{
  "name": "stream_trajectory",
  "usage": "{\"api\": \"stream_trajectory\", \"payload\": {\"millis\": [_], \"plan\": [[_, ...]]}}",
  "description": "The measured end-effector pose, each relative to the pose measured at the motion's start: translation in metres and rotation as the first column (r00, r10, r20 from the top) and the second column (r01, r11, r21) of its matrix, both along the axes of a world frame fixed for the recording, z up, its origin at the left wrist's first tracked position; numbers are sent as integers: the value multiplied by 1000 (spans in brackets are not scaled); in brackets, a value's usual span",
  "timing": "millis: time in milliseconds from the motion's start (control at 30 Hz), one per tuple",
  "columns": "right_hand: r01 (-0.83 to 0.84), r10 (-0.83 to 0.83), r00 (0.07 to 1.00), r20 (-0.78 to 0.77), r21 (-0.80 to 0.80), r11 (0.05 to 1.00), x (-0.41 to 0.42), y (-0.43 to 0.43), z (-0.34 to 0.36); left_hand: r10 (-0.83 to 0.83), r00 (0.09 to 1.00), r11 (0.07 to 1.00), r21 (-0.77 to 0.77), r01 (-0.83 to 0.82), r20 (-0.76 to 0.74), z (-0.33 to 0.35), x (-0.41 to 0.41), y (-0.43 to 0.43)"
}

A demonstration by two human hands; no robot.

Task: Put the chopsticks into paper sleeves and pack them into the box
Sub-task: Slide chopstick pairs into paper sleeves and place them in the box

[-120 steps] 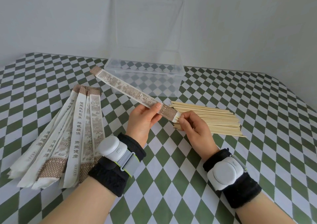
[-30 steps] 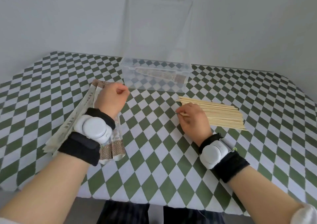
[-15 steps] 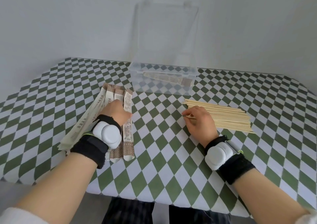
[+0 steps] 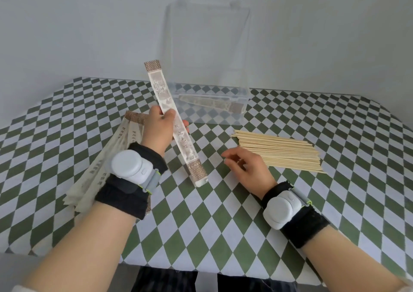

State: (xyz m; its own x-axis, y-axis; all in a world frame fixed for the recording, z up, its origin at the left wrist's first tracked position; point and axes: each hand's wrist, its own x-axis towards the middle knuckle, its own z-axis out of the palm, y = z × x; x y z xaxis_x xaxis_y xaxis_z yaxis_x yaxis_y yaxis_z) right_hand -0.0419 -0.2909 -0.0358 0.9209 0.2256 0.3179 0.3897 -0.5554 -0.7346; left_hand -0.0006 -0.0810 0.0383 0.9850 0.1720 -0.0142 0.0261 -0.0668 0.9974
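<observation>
As the left hand (image 4: 157,131) grips it midway, the sleeve (image 4: 160,88) stands tilted.

A long white paper sleeve (image 4: 182,138) with brown patterned ends and black characters is gripped mid-length in the left hand (image 4: 159,130), tilted steeply with its lower end nearest the table. A fanned stack of matching paper sleeves (image 4: 121,135) lies flat on the left. Pale bamboo chopsticks (image 4: 279,152) lie in a loose parallel pile on the right. The clear plastic box (image 4: 212,118) stands behind, its lid upright, with one filled sleeve (image 4: 212,105) lying inside.
</observation>
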Motion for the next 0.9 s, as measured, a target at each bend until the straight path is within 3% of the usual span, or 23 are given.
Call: {"api": "stream_trajectory", "payload": {"millis": [133, 233, 333, 600, 733, 900], "plan": [[-26, 29, 996, -89, 36, 999, 0, 0, 2, 84, 996, 969, -231, -85, -16, -20, 5, -27], [-50, 55, 990, -133, 37, 998, 1, -1, 2, 118, 992, 866, -485, -124, -42, -33, 9, -41], [-74, 80, 984, -158, 46, 996, 1, -2, 1, 108, 993, 776, -621, -109, -40, -44, 8, -50], [-22, 40, 980, -195, 91, 996, 4, -4, 3, -5, 1000, 553, -833, -15, -22, -56, 8, -54], [26, -9, 986, -166, 104, 994, 6, -4, 2, -211, 975, 558, -827, 67, -64, -63, -6, -65], [-19, 45, 980, -196, 133, 991, 5, -5, 3, -211, 976, 508, -858, 68, -48, -63, -4, -64]]}}
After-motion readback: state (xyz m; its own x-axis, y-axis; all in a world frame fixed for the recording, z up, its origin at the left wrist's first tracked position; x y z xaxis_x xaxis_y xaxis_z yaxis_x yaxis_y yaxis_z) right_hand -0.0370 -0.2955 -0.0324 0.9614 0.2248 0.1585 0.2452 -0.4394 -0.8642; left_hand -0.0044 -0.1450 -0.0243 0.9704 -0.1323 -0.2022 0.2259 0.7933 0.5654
